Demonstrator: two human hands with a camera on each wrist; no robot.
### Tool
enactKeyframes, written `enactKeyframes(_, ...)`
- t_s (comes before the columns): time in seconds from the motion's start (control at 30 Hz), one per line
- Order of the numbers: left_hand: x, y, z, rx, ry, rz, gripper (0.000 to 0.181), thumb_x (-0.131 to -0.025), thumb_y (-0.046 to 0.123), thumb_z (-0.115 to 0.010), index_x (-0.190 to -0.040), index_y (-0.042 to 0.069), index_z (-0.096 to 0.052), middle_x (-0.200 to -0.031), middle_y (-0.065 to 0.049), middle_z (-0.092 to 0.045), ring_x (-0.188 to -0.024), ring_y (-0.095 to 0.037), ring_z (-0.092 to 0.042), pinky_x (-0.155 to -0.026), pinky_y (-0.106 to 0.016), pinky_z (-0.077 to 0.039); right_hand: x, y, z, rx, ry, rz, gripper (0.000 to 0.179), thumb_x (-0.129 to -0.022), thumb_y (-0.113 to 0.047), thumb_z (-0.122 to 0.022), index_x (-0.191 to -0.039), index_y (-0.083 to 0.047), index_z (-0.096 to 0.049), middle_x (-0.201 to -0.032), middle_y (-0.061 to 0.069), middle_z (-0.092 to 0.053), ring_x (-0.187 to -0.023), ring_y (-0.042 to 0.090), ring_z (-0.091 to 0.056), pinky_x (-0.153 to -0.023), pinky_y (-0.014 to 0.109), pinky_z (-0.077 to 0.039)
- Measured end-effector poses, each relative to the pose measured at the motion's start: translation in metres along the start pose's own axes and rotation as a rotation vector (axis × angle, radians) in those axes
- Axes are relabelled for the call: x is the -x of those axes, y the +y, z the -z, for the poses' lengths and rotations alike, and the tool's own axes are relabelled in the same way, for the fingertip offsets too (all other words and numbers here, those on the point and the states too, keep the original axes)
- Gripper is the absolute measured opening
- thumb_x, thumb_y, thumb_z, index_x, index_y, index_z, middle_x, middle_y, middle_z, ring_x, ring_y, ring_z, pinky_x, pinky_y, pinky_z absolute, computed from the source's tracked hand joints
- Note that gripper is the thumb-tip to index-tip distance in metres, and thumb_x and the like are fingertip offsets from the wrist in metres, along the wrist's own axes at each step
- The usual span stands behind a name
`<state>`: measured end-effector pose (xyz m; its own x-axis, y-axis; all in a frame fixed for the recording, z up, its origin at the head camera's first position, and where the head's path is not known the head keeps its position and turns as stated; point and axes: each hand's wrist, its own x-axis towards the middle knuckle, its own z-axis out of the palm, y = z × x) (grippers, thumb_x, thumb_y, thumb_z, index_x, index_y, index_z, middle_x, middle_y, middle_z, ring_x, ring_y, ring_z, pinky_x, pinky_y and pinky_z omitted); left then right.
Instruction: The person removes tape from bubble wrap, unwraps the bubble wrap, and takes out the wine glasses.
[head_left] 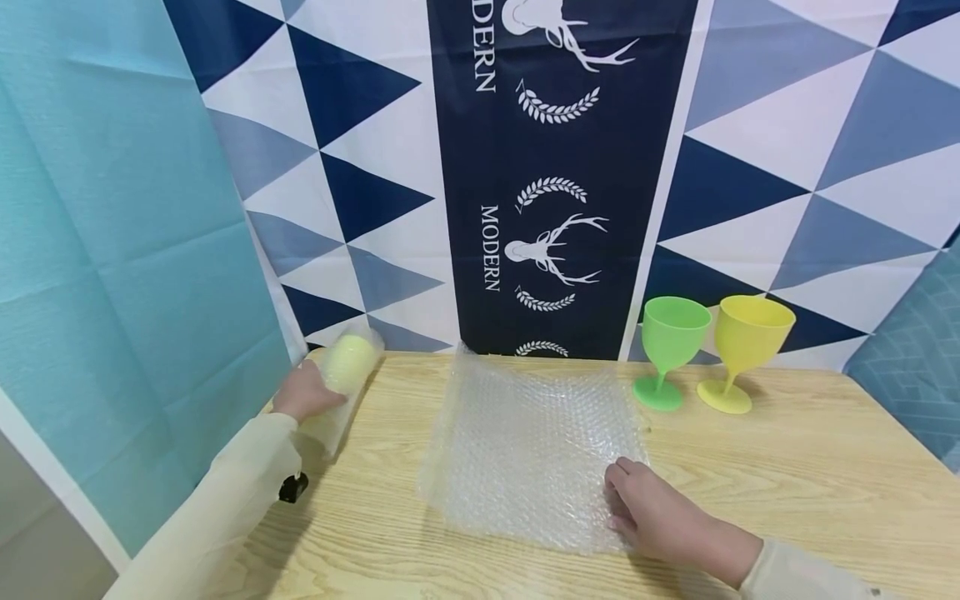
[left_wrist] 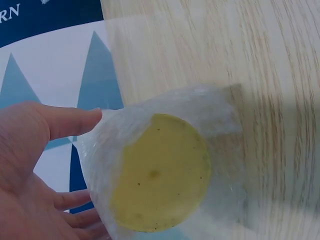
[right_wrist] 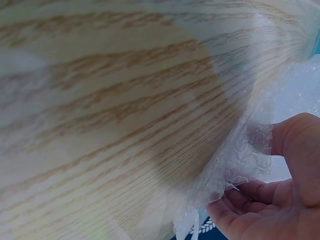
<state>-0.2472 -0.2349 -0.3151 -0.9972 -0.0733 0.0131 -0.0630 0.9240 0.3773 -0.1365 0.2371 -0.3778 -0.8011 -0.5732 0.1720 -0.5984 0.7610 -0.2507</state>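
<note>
At the left end of the table, my left hand (head_left: 306, 393) grips a bundle of bubble wrap (left_wrist: 225, 135) around something yellow. Through the clear wrap shows a round yellow disc (left_wrist: 160, 175); the rest of the wrapped item is hidden. The thumb lies at one side of the bundle, and the fingertips are partly hidden behind it. A sheet of clear bubble wrap (head_left: 525, 450) lies spread in the middle of the table. Its right edge is pinched between the thumb and fingers of my right hand (head_left: 660, 517), slightly lifted in the right wrist view.
A green goblet (head_left: 672, 333) and a yellow goblet (head_left: 750, 333) stand upright at the back right of the wooden table (head_left: 810, 492). Behind rises a patterned cloth (head_left: 375, 208); a teal cloth (head_left: 150, 275) hangs along the left side.
</note>
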Motion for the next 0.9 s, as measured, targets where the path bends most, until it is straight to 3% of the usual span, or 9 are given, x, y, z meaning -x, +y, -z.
enactKeyframes(0.23,-0.001,0.011,-0.001,-0.023,0.016,0.028,0.062,-0.085,0.035,-0.062,-0.118,-0.015,-0.046,-0.113,-0.032,-0.056,-0.098,-0.041,-0.057,-0.076,-0.05,-0.051,0.0,0.0,0.0,-0.002,-0.001,-0.002,0.03,-0.076,-0.013,-0.078,-0.08,-0.015,-0.048,-0.075,-0.01,-0.04,-0.067,0.0,-0.032,-0.055,0.015,-0.033)
enactKeyframes(0.47,-0.006,0.015,-0.002,0.008,0.017,0.021,0.045,-0.088,0.015,-0.046,-0.125,-0.012,-0.046,-0.127,-0.032,-0.05,-0.112,-0.044,-0.053,-0.083,-0.054,-0.05,0.0,0.0,0.0,-0.004,-0.002,-0.006,0.03,-0.077,-0.013,-0.078,-0.082,-0.014,-0.049,-0.075,-0.01,-0.041,-0.068,0.0,-0.033,-0.055,0.015,-0.034)
enactKeyframes(0.6,-0.006,0.018,-0.003,0.004,0.036,0.012,0.048,-0.085,0.012,-0.051,-0.127,-0.011,-0.045,-0.129,-0.033,-0.049,-0.114,-0.045,-0.051,-0.083,-0.055,-0.05,0.001,0.0,0.001,-0.012,-0.003,-0.005,0.03,-0.077,-0.013,-0.078,-0.082,-0.014,-0.048,-0.075,-0.01,-0.041,-0.068,0.0,-0.033,-0.055,0.015,-0.034)
enactKeyframes(0.73,-0.004,0.021,-0.006,0.005,0.056,0.025,0.056,-0.084,0.023,-0.062,-0.124,-0.011,-0.044,-0.127,-0.036,-0.045,-0.117,-0.048,-0.046,-0.086,-0.058,-0.049,0.001,0.0,0.001,-0.015,-0.002,-0.005,0.029,-0.077,-0.013,-0.078,-0.083,-0.014,-0.049,-0.076,-0.009,-0.041,-0.068,0.0,-0.033,-0.056,0.015,-0.034)
enactKeyframes(0.9,0.0,0.025,-0.011,0.03,-0.027,0.039,0.073,-0.083,0.038,-0.066,-0.125,-0.015,-0.037,-0.122,-0.037,-0.045,-0.112,-0.049,-0.048,-0.087,-0.057,-0.048,0.001,0.0,0.0,-0.024,-0.003,-0.011,0.029,-0.076,-0.013,-0.078,-0.083,-0.014,-0.05,-0.076,-0.009,-0.042,-0.068,0.001,-0.034,-0.055,0.015,-0.034)
